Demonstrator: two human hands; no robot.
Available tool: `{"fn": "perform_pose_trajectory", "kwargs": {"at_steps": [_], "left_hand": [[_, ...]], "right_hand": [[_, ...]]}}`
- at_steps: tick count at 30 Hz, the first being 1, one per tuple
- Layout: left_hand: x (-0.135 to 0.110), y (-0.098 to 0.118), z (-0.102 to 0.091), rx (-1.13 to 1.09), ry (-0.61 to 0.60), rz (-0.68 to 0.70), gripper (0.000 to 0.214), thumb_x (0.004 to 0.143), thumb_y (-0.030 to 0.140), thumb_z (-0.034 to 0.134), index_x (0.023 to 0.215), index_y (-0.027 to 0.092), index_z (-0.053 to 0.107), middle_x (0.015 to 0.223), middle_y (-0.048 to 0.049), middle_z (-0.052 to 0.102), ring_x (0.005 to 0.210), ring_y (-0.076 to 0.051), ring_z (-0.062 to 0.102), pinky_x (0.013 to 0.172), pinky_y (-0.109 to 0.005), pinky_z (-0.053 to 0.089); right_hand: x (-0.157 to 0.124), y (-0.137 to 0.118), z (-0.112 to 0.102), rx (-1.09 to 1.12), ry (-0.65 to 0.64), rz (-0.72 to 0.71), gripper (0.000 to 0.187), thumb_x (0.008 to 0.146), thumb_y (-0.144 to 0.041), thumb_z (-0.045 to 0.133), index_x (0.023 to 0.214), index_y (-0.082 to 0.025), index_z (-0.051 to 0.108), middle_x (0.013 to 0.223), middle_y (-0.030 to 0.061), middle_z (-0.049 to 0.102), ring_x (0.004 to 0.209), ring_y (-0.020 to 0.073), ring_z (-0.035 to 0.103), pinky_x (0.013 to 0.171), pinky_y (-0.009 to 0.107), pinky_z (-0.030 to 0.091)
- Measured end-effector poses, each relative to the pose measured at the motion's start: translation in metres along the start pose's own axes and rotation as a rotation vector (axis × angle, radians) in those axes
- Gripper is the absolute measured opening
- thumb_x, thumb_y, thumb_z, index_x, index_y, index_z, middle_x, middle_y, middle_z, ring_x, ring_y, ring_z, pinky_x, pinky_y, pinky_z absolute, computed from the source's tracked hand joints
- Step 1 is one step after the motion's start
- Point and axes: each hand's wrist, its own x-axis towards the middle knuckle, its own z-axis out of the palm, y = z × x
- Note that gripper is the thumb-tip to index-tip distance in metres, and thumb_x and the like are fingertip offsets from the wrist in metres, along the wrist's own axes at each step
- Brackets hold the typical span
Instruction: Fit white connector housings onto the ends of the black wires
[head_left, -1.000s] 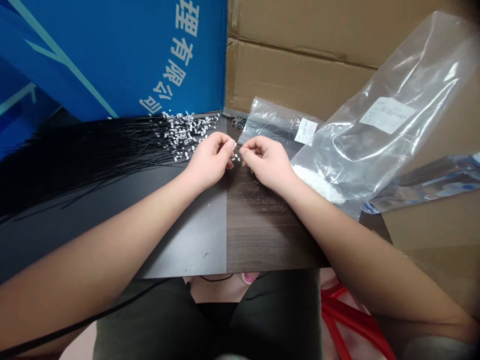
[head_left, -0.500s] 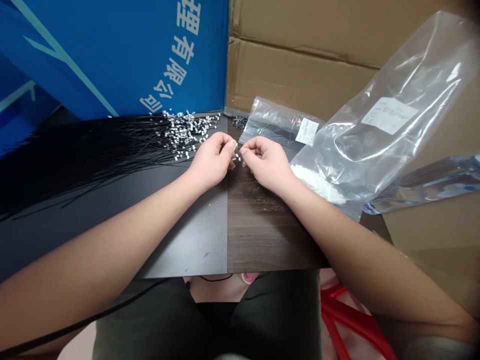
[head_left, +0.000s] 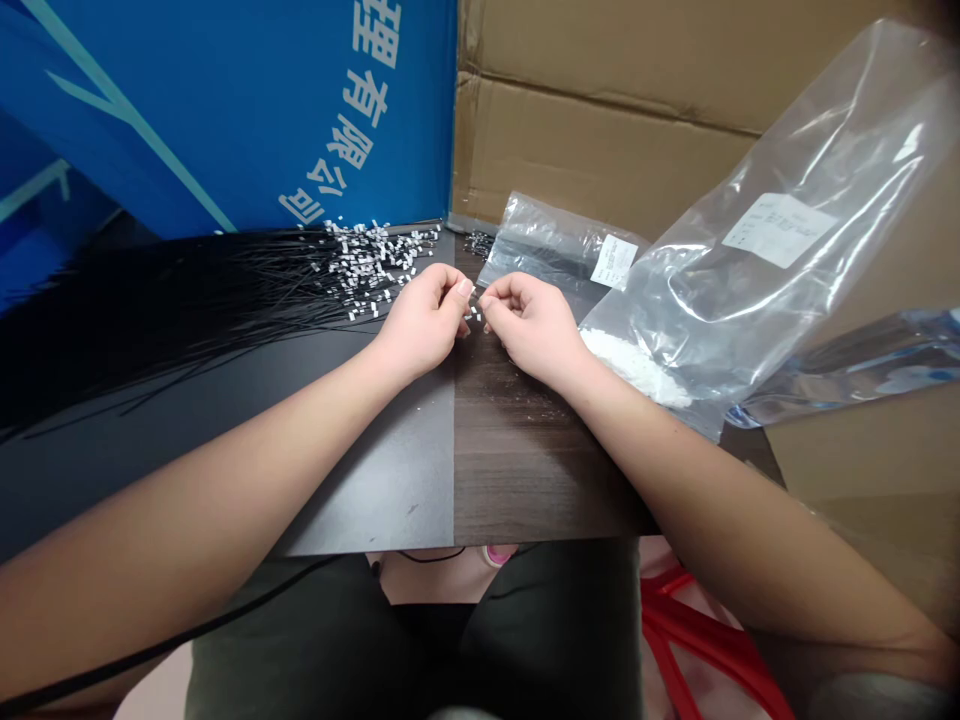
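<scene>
Head view: left hand (head_left: pixel 424 320) and right hand (head_left: pixel 534 325) curl inward near tiny white pieces (head_left: pixel 472 314), fingers hiding any grasp.

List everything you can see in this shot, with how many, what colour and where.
Small tags: many, white, on the cable ends and by the fingertips
Thin cables: many, black, fanned across the table's left
Table: one, black and dark wood-grain, under everything
Large plastic bag: one, clear, white-labelled, white pieces inside, right
Small plastic bag: one, clear, labelled, dark contents, back of table
Plastic sheet: one, bluish, far right
Printed board: one, blue, white characters, back left
Cardboard box: one, brown, back right
Red frame: one, below the table, right
Cord: one, black, lower left
Trousers: one pair, dark, lap
Left hand: one, pinching at centre
Right hand: one, pinching beside it
</scene>
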Motion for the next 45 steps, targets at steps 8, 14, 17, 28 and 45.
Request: {"fn": "perform_pose_trajectory", "kwargs": {"at_steps": [8,14,17,28,45], "left_hand": [[0.000,-0.001,0.001,-0.001,-0.002,0.003,0.019,0.108,0.026,0.058,0.090,0.022,0.054,0.077,0.0022,0.062,0.060,-0.012,0.063,0.061,-0.026,0.048],[0.001,-0.001,-0.003,0.019,-0.017,0.014,0.019,0.108,0.027,0.056,0.090,0.022,0.054,0.073,0.0021,0.062,0.060,-0.014,0.063,0.063,-0.028,0.048],[0.001,0.001,-0.009,0.035,-0.083,0.005,0.021,0.107,0.032,0.060,0.089,0.022,0.055,0.068,0.0014,0.064,0.062,-0.015,0.063,0.067,-0.029,0.048],[-0.003,0.007,-0.019,-0.167,-0.364,-0.040,0.032,0.102,0.047,0.069,0.090,0.019,0.060,0.070,-0.0020,0.068,0.066,-0.015,0.065,0.068,-0.029,0.053],[-0.002,0.020,-0.039,0.156,-0.407,-0.071,0.032,0.103,0.051,0.061,0.091,0.021,0.059,0.067,-0.0015,0.066,0.054,-0.015,0.053,0.055,-0.027,0.039]], "right_hand": [[0.000,0.001,0.000,0.008,0.001,-0.004,0.009,0.093,-0.028,0.065,0.086,-0.022,0.064,0.075,0.0003,0.067,0.068,0.0165,0.056,0.066,0.033,0.043],[0.000,-0.003,-0.004,0.040,-0.033,-0.014,0.007,0.091,-0.026,0.065,0.086,-0.021,0.066,0.081,0.0019,0.071,0.073,0.0172,0.061,0.072,0.034,0.046],[0.003,-0.006,-0.015,0.045,-0.044,-0.027,0.013,0.097,-0.030,0.065,0.090,-0.020,0.070,0.087,0.0043,0.075,0.077,0.0182,0.064,0.075,0.036,0.049],[0.003,-0.023,-0.061,-0.075,-0.362,0.003,0.027,0.097,-0.046,0.077,0.088,-0.020,0.077,0.084,0.0050,0.075,0.069,0.0162,0.060,0.063,0.034,0.047],[0.000,-0.013,-0.043,0.001,-0.254,-0.195,0.018,0.094,-0.036,0.075,0.104,-0.022,0.077,0.097,0.0034,0.076,0.084,0.0178,0.065,0.080,0.036,0.052]]}}
